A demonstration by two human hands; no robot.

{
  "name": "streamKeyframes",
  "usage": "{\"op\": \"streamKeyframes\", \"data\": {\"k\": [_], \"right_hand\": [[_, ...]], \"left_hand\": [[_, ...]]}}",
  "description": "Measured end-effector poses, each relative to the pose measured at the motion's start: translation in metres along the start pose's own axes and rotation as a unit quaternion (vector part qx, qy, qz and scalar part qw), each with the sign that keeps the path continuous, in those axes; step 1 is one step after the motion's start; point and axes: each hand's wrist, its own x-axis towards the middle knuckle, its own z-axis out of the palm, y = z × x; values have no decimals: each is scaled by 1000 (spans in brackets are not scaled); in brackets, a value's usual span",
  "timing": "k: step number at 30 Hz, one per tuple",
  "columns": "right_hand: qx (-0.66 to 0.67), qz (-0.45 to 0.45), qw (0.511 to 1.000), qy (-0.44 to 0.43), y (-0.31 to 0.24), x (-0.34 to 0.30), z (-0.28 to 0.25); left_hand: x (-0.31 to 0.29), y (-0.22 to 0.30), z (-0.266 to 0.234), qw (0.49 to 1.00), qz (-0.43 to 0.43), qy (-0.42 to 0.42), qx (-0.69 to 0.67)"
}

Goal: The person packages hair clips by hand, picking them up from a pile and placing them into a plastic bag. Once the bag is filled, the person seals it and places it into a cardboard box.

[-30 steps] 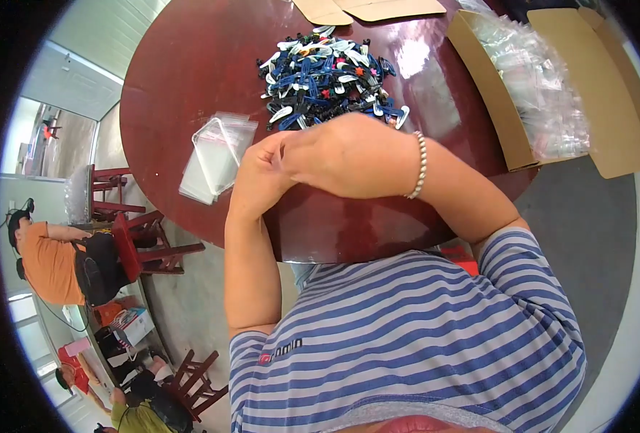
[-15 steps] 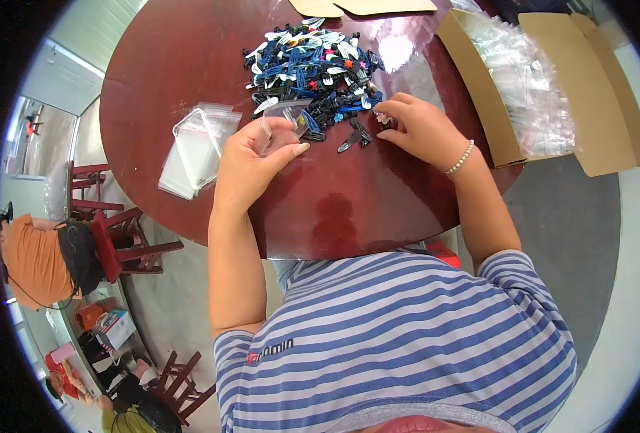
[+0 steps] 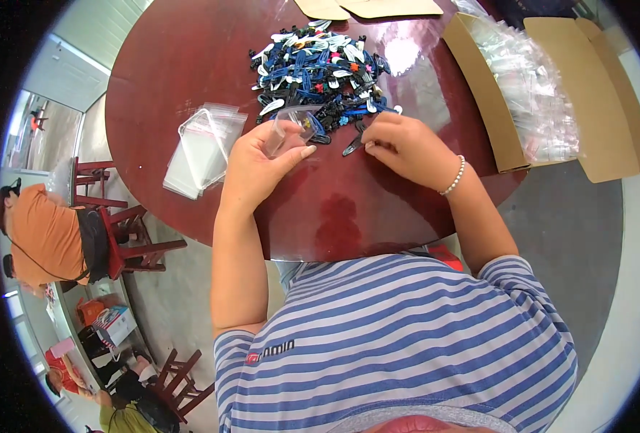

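Held by its edge between thumb and fingers, a small clear plastic bag (image 3: 279, 141) is in my left hand (image 3: 251, 169). Its mouth faces the pile; I cannot tell whether the bits of colour seen through it are inside or behind. My right hand (image 3: 410, 148), with a beaded bracelet at the wrist, has its thumb and fingers closed around the end of a black hair clip (image 3: 353, 146) at the near edge of the pile. In front of both hands lies a heap of snap hair clips (image 3: 312, 76) in black, navy and white, some with small coloured ornaments.
A stack of clear bags (image 3: 198, 162) with a white rectangular frame on it lies left on the round red table (image 3: 168, 65). At right stands an open cardboard box (image 3: 476, 94) full of clear packets (image 3: 529, 90). Cardboard flaps (image 3: 392, 7) lie at the far edge. Other people sit at left.
My right hand has moved left and slightly down, its fingers closing at the black hair clip. My left hand stays nearly in place with the bag.
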Motion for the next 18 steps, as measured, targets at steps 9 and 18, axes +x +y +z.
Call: {"op": "streamKeyframes", "data": {"k": [9, 18], "right_hand": [[-43, -9, 999, -26, -13, 5, 2], [13, -148, 985, 92, -64, 53, -8]], "left_hand": [[0, 1, 1, 1000, -5, -9, -9], [-4, 10, 6, 990, 9, -72, -119]]}}
